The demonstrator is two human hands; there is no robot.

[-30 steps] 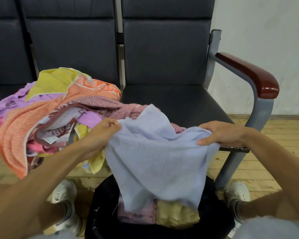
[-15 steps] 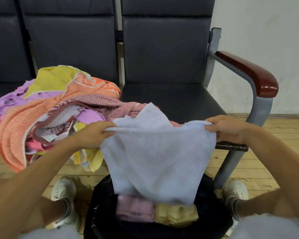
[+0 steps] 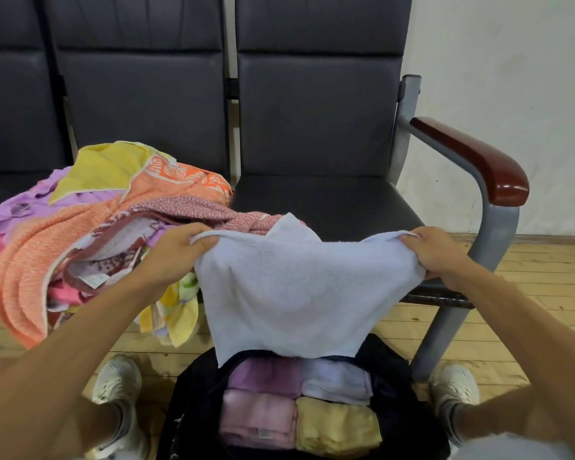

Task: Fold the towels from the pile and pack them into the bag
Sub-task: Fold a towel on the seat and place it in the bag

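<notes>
No legible text; care tag (image 3: 93, 279) on the towel pile (image 3: 24, 260) too small, blurred.

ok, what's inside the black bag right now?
Folded inside: purple towel, pale blue towel, pink towel, yellow towel. The held towel covers the bag's far end; lower layers can't be seen.

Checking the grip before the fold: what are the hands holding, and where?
Light blue towel, by its top corners: left hand pinches one, right hand the other.

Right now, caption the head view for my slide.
Left hand and right hand hold a pale blue towel spread above the black bag of folded towels, beside the pile.
</notes>
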